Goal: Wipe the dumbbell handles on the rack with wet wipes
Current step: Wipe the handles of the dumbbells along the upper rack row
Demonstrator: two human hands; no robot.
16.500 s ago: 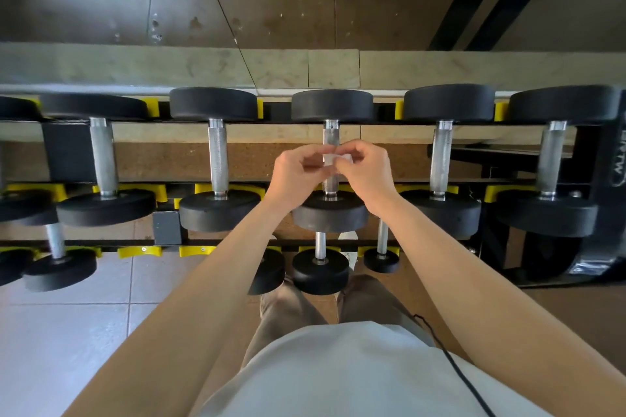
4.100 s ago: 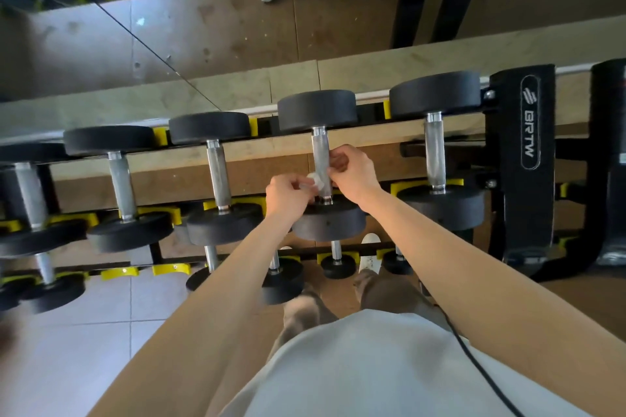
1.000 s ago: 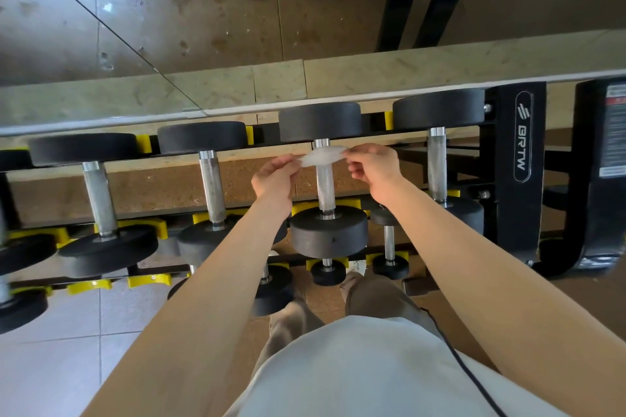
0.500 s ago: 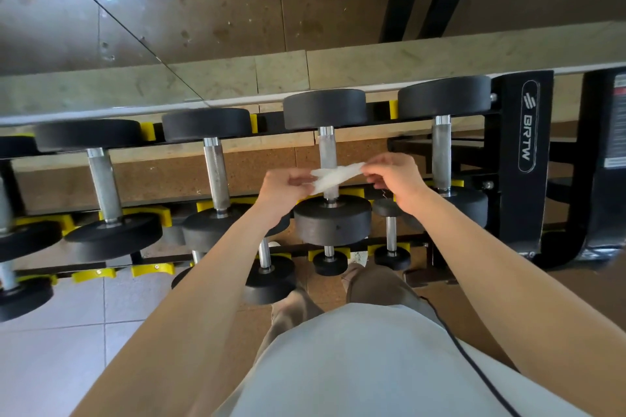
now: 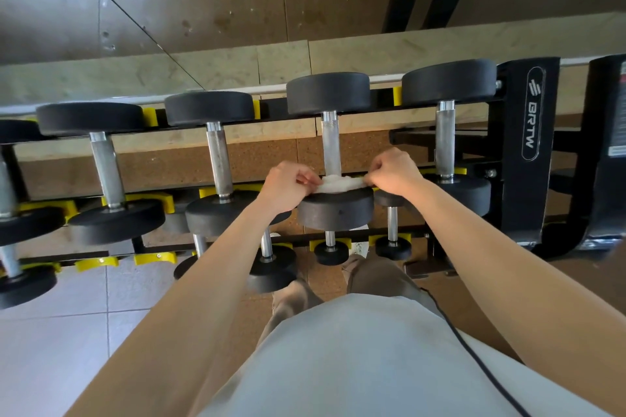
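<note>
One wipe [image 5: 338, 183] stretched between hands [image 5: 288, 184] [image 5: 394, 171], touching handle [image 5: 330, 145].

My shirt [image 5: 355, 359] pale grey; trousers [image 5: 376, 276] khaki, 2 legs showing; thin black cable [image 5: 474, 355] crossing my shirt's right side.

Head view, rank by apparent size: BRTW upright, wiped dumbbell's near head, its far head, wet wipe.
1. BRTW upright
2. far head and near head: look alike, left unranked
3. wet wipe, smallest
</note>
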